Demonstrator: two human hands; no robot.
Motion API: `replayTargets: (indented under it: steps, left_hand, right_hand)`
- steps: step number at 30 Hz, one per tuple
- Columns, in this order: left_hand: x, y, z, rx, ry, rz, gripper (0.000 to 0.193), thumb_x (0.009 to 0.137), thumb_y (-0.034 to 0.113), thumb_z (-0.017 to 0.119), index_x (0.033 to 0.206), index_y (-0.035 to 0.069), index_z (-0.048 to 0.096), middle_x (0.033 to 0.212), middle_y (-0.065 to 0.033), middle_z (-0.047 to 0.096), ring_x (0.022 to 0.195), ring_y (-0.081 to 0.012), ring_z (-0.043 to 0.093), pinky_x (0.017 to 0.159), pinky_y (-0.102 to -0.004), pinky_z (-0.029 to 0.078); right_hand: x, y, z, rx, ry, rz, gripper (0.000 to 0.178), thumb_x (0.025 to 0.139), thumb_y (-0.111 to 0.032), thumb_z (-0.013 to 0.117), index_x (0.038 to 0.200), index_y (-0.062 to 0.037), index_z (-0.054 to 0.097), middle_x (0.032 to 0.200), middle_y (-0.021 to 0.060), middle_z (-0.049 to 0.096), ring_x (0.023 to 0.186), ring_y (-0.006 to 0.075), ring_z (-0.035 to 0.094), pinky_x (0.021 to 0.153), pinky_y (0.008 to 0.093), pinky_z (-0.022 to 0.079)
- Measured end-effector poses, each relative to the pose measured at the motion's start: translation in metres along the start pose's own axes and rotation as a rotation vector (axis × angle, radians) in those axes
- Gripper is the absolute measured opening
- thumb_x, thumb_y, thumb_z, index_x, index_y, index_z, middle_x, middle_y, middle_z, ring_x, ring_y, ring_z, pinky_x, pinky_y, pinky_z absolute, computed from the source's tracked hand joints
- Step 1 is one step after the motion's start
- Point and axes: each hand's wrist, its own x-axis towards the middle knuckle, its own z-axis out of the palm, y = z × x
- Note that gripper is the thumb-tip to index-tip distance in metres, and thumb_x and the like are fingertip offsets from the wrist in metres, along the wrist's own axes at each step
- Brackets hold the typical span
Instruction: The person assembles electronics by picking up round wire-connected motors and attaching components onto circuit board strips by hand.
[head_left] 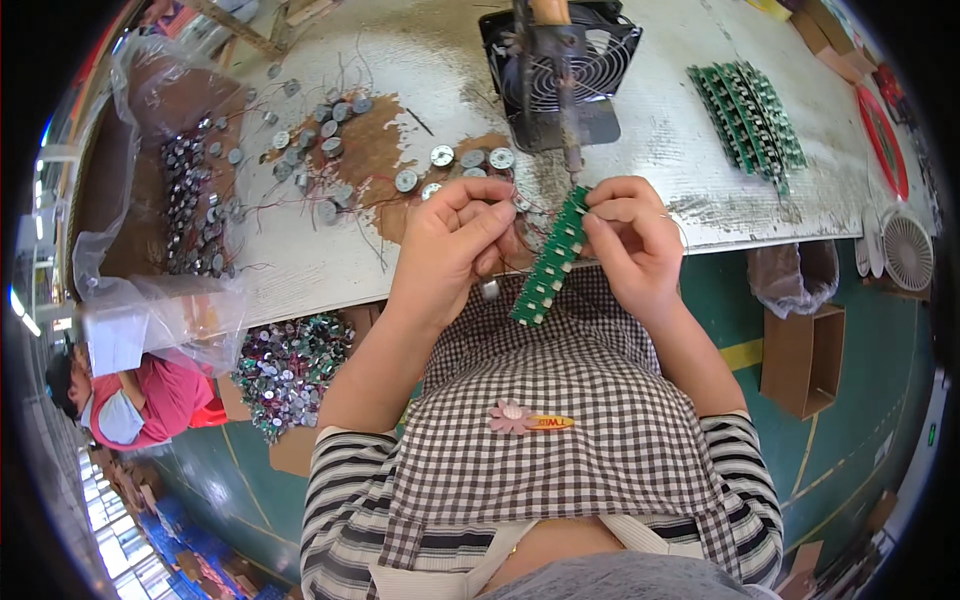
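Note:
Between the thumb and fingers of my right hand (635,240) is the upper end of a long green circuit board strip (550,262), which slants down toward my apron. My left hand (452,238) is closed in a pinch beside the strip's left edge, with thin wires at its fingertips. A small silvery round part (490,289) shows just under that hand. Right above the strip's top end is the tip of an upright soldering iron (570,120). More round metal parts with wires, such as one disc (442,156), lie beyond my left hand.
A black fan (600,60) stands behind the iron. Stacked green board strips (745,125) lie at the right of the white table (660,150). At left, a plastic-lined box (150,100) holds several metal parts; another full box (290,375) sits below. A person (150,400) is at far left.

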Motion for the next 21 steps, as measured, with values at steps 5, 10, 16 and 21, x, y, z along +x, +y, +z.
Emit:
replayTargets:
  steps: [5,10,16,21]
  left_hand:
    - [0.009,-0.009,0.009,0.053,0.016,0.054,0.011,0.087,0.009,0.064,0.093,0.001,0.059,0.069,-0.0012,0.059,0.057,-0.0050,0.052,0.049,-0.0171,0.038]
    - [0.007,-0.008,0.025,0.205,0.042,0.050,0.007,0.086,0.008,0.064,0.085,0.003,0.061,0.070,0.0008,0.058,0.058,-0.0051,0.051,0.051,-0.0181,0.040]
    - [0.021,-0.023,0.023,0.639,0.083,0.492,0.008,0.080,0.005,0.067,0.084,0.001,0.062,0.075,-0.0008,0.061,0.064,-0.0043,0.052,0.057,-0.0188,0.042]
    - [0.025,-0.021,0.032,0.500,0.098,0.346,0.007,0.077,0.004,0.066,0.080,0.000,0.061,0.072,-0.0001,0.062,0.058,-0.0033,0.049,0.052,-0.0192,0.040]
  right_hand:
    - [-0.003,-0.002,0.002,-0.018,0.007,0.011,0.007,0.082,0.007,0.060,0.083,0.0037,0.054,0.099,0.0137,0.056,0.062,0.0085,0.058,0.054,0.0196,0.049]
    - [-0.010,0.003,0.001,0.087,0.042,-0.016,0.010,0.082,0.007,0.059,0.082,0.0030,0.050,0.100,0.0147,0.056,0.063,0.0082,0.059,0.056,0.0199,0.050]
    - [-0.006,-0.004,0.004,0.119,0.090,-0.008,0.008,0.083,0.007,0.058,0.084,0.0037,0.052,0.100,0.0148,0.056,0.066,0.0085,0.059,0.056,0.0197,0.051]
    - [-0.001,-0.006,0.004,0.014,0.102,-0.028,0.007,0.083,0.007,0.060,0.086,0.0041,0.054,0.097,0.0138,0.057,0.066,0.0086,0.059,0.054,0.0197,0.051]
